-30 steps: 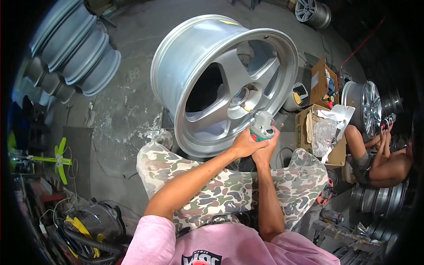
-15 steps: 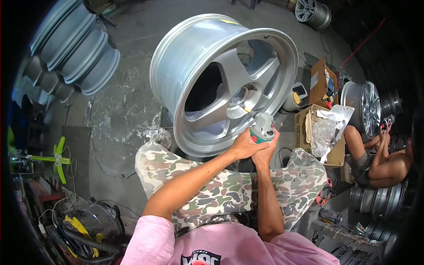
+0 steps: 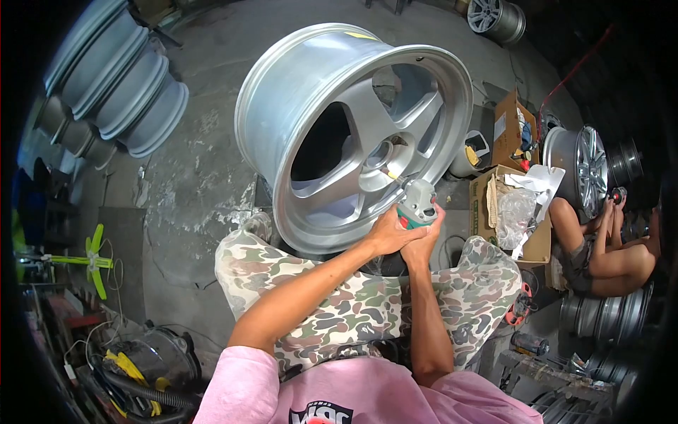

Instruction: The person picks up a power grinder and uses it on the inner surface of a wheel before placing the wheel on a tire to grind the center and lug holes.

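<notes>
Both my hands are wrapped around a green and grey die grinder [image 3: 419,197], just in front of the wheel. My left hand [image 3: 387,232] closes on its green body from the left, and my right hand [image 3: 426,242] grips it from the right. The slim shaft with a yellowish tip points toward the hub and lower spokes, overlapping them in this view. A large silver alloy wheel rim [image 3: 353,141] stands tilted before my knees, its spoked face turned toward me. Its lower edge is partly hidden behind my hands and legs.
Several silver rims [image 3: 116,78] are stacked at the left. An open cardboard box [image 3: 487,212] with plastic wrap stands right of the rim. Further right, a person [image 3: 611,258] sits holding a tool near another wheel [image 3: 590,173]. A vacuum [image 3: 159,357] lies lower left; a green fan [image 3: 93,260] stands above it.
The view has shifted slightly, so the rim appears a little further left. My grip on the die grinder looks the same. The person at the right has shifted posture, their hands slightly higher.
</notes>
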`<action>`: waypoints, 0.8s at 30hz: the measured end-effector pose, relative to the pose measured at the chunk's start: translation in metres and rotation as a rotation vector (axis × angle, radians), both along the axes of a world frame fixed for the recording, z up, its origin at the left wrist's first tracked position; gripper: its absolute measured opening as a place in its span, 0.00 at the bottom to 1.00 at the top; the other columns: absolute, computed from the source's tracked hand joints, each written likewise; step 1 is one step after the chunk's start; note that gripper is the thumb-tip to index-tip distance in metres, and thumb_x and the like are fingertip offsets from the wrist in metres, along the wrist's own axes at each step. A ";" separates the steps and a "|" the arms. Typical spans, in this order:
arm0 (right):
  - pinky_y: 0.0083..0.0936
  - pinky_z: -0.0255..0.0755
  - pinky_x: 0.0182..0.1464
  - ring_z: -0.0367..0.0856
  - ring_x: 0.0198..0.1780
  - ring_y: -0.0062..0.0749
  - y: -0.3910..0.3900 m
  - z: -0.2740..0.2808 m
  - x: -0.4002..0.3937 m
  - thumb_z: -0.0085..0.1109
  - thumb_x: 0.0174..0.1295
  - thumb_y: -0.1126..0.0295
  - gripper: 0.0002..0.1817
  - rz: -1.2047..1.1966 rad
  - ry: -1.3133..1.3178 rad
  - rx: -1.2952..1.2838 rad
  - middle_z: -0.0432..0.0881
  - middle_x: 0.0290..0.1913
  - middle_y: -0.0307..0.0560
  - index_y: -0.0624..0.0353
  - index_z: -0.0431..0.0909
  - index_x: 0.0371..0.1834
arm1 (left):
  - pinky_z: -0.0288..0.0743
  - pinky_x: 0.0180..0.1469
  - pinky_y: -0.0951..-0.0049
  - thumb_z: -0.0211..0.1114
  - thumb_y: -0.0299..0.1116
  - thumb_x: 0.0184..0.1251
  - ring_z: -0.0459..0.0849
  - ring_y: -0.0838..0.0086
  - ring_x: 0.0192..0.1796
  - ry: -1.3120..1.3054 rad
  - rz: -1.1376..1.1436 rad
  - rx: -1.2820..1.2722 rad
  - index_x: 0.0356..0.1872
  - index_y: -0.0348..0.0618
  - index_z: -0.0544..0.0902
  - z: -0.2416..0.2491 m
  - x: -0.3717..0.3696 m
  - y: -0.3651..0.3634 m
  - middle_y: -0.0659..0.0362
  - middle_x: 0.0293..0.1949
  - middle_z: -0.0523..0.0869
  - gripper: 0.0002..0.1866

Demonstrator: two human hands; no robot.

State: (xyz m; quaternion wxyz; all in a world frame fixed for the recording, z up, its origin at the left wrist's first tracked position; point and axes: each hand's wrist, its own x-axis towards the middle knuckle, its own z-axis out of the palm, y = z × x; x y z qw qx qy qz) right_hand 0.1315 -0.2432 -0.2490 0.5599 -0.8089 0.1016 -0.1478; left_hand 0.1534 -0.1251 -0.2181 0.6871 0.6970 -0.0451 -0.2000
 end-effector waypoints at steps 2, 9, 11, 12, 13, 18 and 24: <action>0.37 0.77 0.56 0.86 0.52 0.40 0.001 0.003 0.003 0.82 0.49 0.68 0.47 0.001 -0.024 -0.059 0.86 0.50 0.56 0.61 0.61 0.70 | 0.73 0.69 0.64 0.81 0.50 0.60 0.83 0.66 0.64 0.030 -0.005 -0.051 0.68 0.37 0.74 0.002 0.000 0.000 0.50 0.61 0.84 0.41; 0.38 0.78 0.56 0.87 0.51 0.42 0.004 0.004 0.005 0.80 0.50 0.69 0.46 0.010 -0.018 -0.115 0.86 0.49 0.57 0.61 0.61 0.70 | 0.73 0.70 0.65 0.82 0.46 0.60 0.82 0.69 0.64 0.027 0.022 -0.195 0.69 0.35 0.73 -0.030 0.005 -0.001 0.51 0.61 0.84 0.41; 0.38 0.78 0.56 0.86 0.51 0.42 0.004 0.002 0.003 0.81 0.50 0.69 0.46 0.013 -0.034 -0.109 0.86 0.49 0.57 0.61 0.61 0.70 | 0.73 0.70 0.65 0.81 0.47 0.60 0.82 0.69 0.64 0.005 0.019 -0.197 0.69 0.34 0.73 -0.027 0.003 0.000 0.51 0.61 0.84 0.41; 0.38 0.78 0.56 0.86 0.51 0.42 0.004 0.002 0.003 0.81 0.50 0.69 0.46 0.016 -0.047 -0.104 0.86 0.49 0.57 0.61 0.61 0.70 | 0.72 0.70 0.65 0.81 0.47 0.60 0.82 0.68 0.65 -0.006 0.020 -0.153 0.69 0.34 0.72 -0.027 0.001 0.000 0.50 0.61 0.84 0.42; 0.38 0.78 0.56 0.86 0.51 0.42 0.003 0.002 0.002 0.81 0.50 0.69 0.46 0.017 -0.049 -0.106 0.86 0.49 0.57 0.61 0.61 0.70 | 0.72 0.70 0.64 0.81 0.48 0.61 0.81 0.68 0.65 -0.016 0.021 -0.109 0.69 0.34 0.72 -0.027 0.000 -0.001 0.50 0.61 0.84 0.42; 0.37 0.77 0.57 0.86 0.51 0.41 0.000 0.009 -0.004 0.81 0.49 0.68 0.46 0.001 -0.009 -0.040 0.86 0.49 0.56 0.61 0.61 0.70 | 0.72 0.71 0.64 0.81 0.49 0.60 0.81 0.67 0.65 -0.024 0.002 -0.116 0.69 0.35 0.73 -0.028 -0.002 -0.006 0.49 0.62 0.84 0.42; 0.39 0.78 0.55 0.88 0.51 0.46 0.002 0.005 0.006 0.79 0.50 0.69 0.44 -0.004 -0.029 -0.183 0.87 0.48 0.58 0.61 0.62 0.69 | 0.72 0.70 0.65 0.81 0.49 0.59 0.82 0.67 0.64 -0.026 0.011 -0.130 0.68 0.34 0.73 -0.028 0.007 -0.002 0.50 0.60 0.84 0.42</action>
